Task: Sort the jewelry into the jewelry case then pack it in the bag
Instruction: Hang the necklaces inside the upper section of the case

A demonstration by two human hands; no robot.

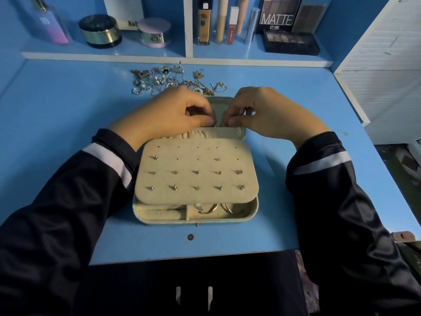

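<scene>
Pinches a tiny silvery jewelry piece (pixel 220 125) between left grip (pixel 175 112) and right grip (pixel 268 111) above the open mint-green jewelry case (pixel 257 209); likely light, slippery, fingertip-only.

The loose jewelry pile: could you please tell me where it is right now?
In the head view, the pile lies at the back centre of the desk, just beyond the open case and in front of the shelf.
</scene>
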